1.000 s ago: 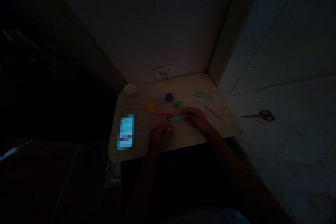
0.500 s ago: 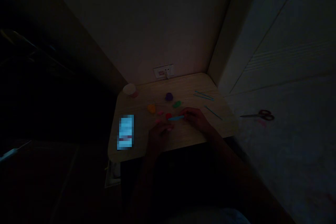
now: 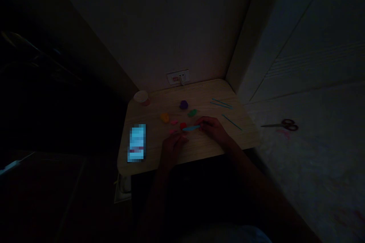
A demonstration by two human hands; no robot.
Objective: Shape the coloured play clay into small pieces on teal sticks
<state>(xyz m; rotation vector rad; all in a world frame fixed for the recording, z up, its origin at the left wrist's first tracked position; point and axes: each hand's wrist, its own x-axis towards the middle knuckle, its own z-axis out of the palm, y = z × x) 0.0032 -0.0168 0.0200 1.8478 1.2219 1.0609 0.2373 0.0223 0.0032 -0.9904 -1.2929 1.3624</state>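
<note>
Near the front edge of the pale wooden worktop (image 3: pixel 199 150), I see both hands at work in very dim light. The right hand (image 3: pixel 212 128) comes in from the right, its fingers closed around one end of a flat blue tool (image 3: pixel 191 128); the rounded, blade-like end points left, toward the other hand. Just beyond that blade, a red lump (image 3: pixel 183 125) sits on the worktop, so near that I cannot tell whether the two touch. The left hand (image 3: pixel 172 144) is low over the surface with its fingers bent; something pinkish shows by the fingertips, but from my end I cannot tell whether it is held. Next to that hand lies one small pink piece (image 3: pixel 171 131), and a second pink piece (image 3: pixel 174 122) lies a little farther back. Around them I make out an orange lump (image 3: pixel 164 117) to the left, a green lump (image 3: pixel 192 113) and a purple lump (image 3: pixel 184 104) behind. Three thin blue sticks (image 3: pixel 232 122) rest on the right side, two of them close together. On the left I have a lit phone (image 3: pixel 137 143), with a pale cup (image 3: pixel 142 97) at the back corner.
</note>
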